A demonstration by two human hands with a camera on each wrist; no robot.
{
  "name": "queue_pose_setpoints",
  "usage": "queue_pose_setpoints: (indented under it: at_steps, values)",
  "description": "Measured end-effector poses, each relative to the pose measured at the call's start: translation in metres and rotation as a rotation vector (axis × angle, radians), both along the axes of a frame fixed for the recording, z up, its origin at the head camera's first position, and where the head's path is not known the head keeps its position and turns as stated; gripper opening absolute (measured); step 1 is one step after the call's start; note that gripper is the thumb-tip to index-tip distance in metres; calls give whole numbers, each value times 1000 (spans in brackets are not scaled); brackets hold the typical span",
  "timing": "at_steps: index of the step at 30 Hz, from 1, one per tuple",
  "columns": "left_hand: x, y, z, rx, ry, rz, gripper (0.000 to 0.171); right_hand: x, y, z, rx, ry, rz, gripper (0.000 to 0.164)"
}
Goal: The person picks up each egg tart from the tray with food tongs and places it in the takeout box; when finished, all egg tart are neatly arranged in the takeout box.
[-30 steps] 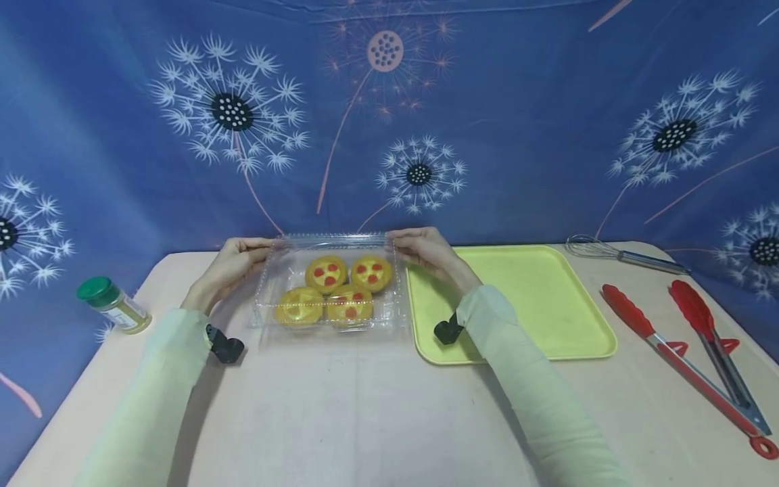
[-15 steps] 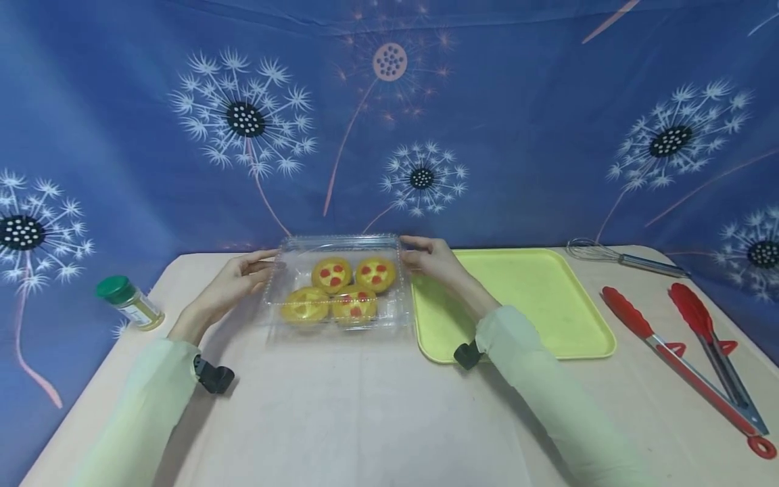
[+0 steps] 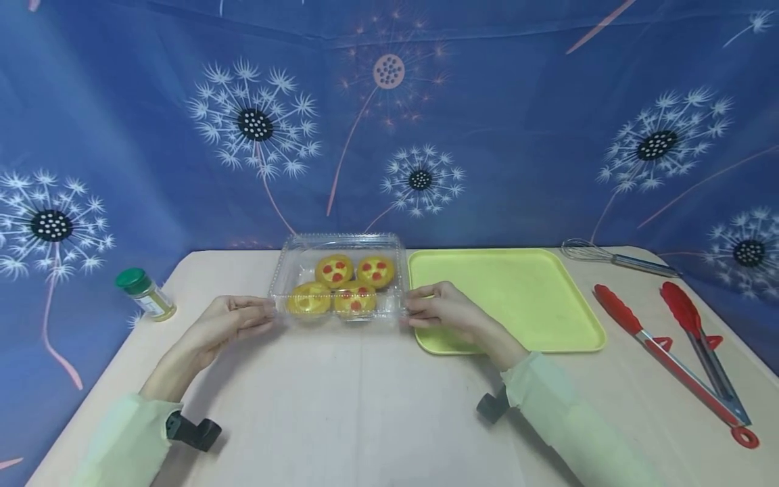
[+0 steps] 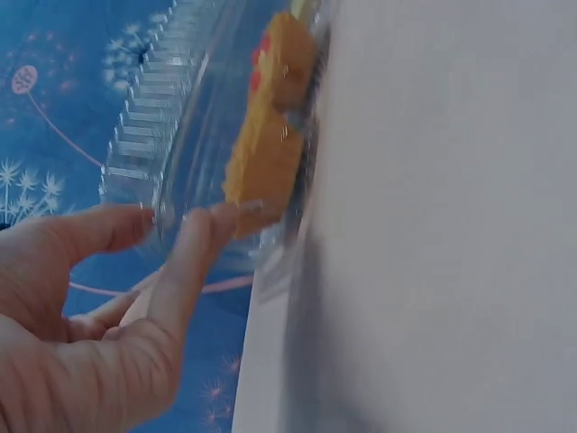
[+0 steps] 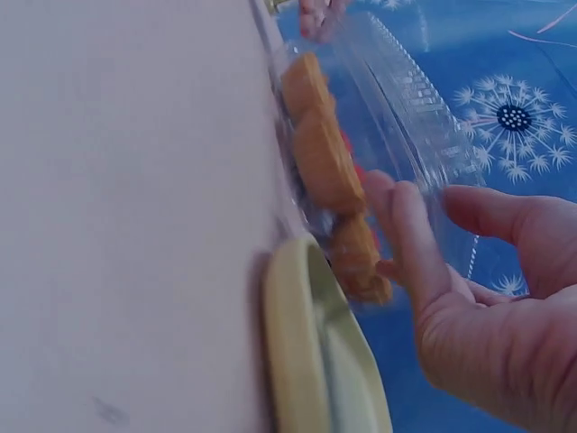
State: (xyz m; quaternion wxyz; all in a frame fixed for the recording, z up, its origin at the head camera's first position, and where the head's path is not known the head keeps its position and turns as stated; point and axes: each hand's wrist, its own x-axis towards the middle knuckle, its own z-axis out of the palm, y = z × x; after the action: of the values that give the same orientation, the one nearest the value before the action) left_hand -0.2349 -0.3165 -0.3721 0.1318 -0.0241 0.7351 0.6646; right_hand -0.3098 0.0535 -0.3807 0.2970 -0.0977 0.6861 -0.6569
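Observation:
A clear plastic clamshell container stands at the back of the table, left of the middle. Several round yellow tarts, most with red spots on top, lie inside it. My left hand pinches the container's front left corner between thumb and fingers. At the front right corner, my right hand pinches the edge in the same way. Both wrist views show fingers on either side of the clear plastic, though slightly blurred: the left hand by the nearest tart, the right hand above the tray's edge.
A yellow tray lies right of the container, its near left corner beside my right hand. Farther right are a whisk and red-tipped tongs. A green-capped spice jar stands at the left. A patterned blue cloth hangs behind.
Both hands have moved from the container's back corners along its sides to its front corners. The container and tarts stay in place. The head view has shifted slightly.

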Motion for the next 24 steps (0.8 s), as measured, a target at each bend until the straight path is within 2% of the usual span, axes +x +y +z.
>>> queue_pose_setpoints:
  at_steps: [3, 5, 11, 17, 24]
  values:
    - [1, 0, 0, 127, -47, 15, 52, 2, -3, -6, -98, -32, -31, 42]
    - [0, 1, -1, 178, -57, 24, 50, 4, -5, -9, -145, -46, -62, 42]
    - [1, 2, -7, 301, -48, 78, 17, 6, -12, -12, -196, -49, -153, 41]
    - [1, 4, -11, 354, -13, 128, 25, 5, -16, -11, -204, -58, -199, 43]
    - [1, 6, -14, 376, -8, 148, 31, 5, -17, -13, -212, -76, -208, 43]
